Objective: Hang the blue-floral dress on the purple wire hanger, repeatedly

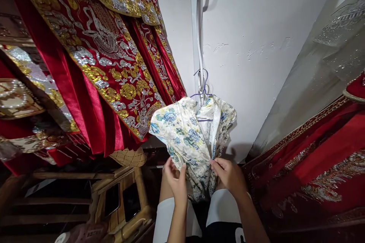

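A white short-sleeved dress [188, 136] with blue and green flowers hangs in front of me on a thin purple hanger [205, 79]. Its front is parted from the collar down, and the lower part falls between my knees, out of sight. My left hand [176, 178] has the dress's side edge, thumb in front and the other fingers partly hidden behind the cloth. At the front opening, my right hand [225, 172] pinches the edge between thumb and fingertips.
Red embroidered garments [114, 53] hang at the left. Lower left stands a bamboo chair [122, 201], near a woven basket [129, 157]. On the right are a red beaded gown [319, 167] and a sheer pale one [322, 64]. A white wall [242, 26] lies ahead.
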`<state>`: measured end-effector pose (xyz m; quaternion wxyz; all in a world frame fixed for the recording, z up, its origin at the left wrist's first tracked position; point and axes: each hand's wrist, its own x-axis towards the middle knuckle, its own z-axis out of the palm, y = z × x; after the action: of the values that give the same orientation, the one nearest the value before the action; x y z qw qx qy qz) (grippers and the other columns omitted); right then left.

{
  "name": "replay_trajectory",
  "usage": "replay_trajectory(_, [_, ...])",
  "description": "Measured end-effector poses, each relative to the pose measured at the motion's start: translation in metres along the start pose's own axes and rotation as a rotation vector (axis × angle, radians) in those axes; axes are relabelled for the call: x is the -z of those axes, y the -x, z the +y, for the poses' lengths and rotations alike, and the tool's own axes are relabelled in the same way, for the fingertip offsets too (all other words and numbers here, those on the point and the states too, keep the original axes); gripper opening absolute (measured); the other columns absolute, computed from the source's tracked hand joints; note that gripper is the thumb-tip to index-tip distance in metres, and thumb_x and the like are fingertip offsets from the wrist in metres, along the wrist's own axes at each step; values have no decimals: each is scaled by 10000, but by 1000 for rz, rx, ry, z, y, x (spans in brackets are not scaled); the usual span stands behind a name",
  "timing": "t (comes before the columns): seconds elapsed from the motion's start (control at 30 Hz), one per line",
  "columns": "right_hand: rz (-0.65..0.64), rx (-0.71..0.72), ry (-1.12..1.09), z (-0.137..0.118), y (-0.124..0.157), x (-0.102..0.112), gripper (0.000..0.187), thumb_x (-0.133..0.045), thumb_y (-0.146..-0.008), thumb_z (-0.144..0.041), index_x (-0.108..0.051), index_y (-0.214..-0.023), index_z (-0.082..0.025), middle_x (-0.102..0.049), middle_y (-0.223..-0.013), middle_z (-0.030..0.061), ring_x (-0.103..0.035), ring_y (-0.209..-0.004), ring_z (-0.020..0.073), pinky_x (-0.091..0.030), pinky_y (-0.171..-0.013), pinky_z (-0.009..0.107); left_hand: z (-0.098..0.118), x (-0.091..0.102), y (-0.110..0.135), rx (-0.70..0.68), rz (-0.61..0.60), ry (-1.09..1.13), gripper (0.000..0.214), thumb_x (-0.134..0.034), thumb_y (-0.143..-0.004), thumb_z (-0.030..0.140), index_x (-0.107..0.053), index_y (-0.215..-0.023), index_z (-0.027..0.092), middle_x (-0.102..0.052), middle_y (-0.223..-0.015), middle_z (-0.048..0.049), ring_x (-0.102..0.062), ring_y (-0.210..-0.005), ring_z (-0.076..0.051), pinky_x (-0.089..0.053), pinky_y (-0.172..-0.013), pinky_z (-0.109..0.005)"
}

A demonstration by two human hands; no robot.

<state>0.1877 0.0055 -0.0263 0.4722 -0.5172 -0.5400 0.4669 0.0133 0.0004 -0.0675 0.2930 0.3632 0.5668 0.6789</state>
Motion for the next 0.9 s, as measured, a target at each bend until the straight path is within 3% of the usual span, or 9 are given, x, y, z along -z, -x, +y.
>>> replay_trajectory(0.07, [-70,-80,-93,2,-2,-1,522,-599,-816,-651,-389,-589,-230,-315,-559,-50,-278,-524,110,-225,-507,279,-5,-2,3,-243,125,-85,503,-699,-854,436,-539,-1289,240,-587,-1276,-123,-579,-1212,-278,-457,-1067,-422])
replay_trajectory(0.1, [-116,-124,-140,3,-2,-2,543,-610,-789,-679,-361,-593,-237,-277,-561,-63,-242,-513,101,-197,-495,276,-7,-5,6,-345,84,-127,428,-693,-864,399,-567,-1238,233,-594,-1230,-118,-586,-1179,-269,-464,-1049,-422])
replay_trajectory(0.17, [-190,-175,-189,5,-1,-4,548,-618,-771,-690,-360,-594,-240,-252,-542,-76,-211,-496,92,-172,-487,274,-10,-14,18,-457,-125,-177,301,-664,-885,314,-607,-1166,220,-615,-1160,-110,-605,-1119,-254,-491,-996,-408])
replay_trajectory(0.23, [-230,-162,-179,5,3,-7,503,-608,-806,-634,-403,-586,-230,-294,-505,-71,-245,-488,95,-196,-496,279,-14,-25,32,-453,-298,-174,320,-611,-906,237,-593,-1225,219,-623,-1183,-115,-617,-1105,-240,-510,-956,-382])
replay_trajectory(0.3, [-266,-133,-162,5,7,-10,448,-590,-844,-557,-447,-587,-220,-360,-490,-52,-303,-490,105,-226,-511,285,-18,-33,43,-424,-360,-129,363,-566,-914,194,-565,-1277,214,-632,-1185,-113,-631,-1068,-227,-523,-906,-350])
replay_trajectory(0.4, [-283,-146,-179,3,9,-13,417,-583,-854,-521,-473,-591,-217,-383,-475,-47,-322,-473,107,-222,-508,290,-20,-36,49,-399,-411,-81,200,-543,-922,179,-618,-1106,198,-653,-984,-64,-633,-904,-195,-516,-805,-296])
replay_trajectory(0.5, [-198,-158,-250,0,5,-14,446,-618,-827,-557,-469,-578,-218,-357,-446,-59,-281,-449,95,-203,-492,285,-14,-30,45,-382,-480,-108,109,-524,-953,191,-610,-885,188,-607,-825,-30,-583,-776,-166,-475,-726,-263])
replay_trajectory(0.7, [115,-106,-562,-13,-1,1,500,-712,-743,-611,-459,-570,-217,-318,-422,-82,-205,-403,62,-150,-429,254,-9,-22,48,-393,-597,-198,187,-512,-966,217,-620,-821,174,-592,-783,-41,-578,-761,-172,-436,-694,-254])
replay_trajectory(0.9, [72,-33,-599,-67,-31,25,393,-796,-707,-479,-542,-615,-195,-344,-415,-93,-199,-368,41,-169,-381,218,-16,-28,63,-350,-642,-220,190,-491,-944,194,-579,-776,181,-566,-757,-39,-567,-734,-173,-404,-656,-244])
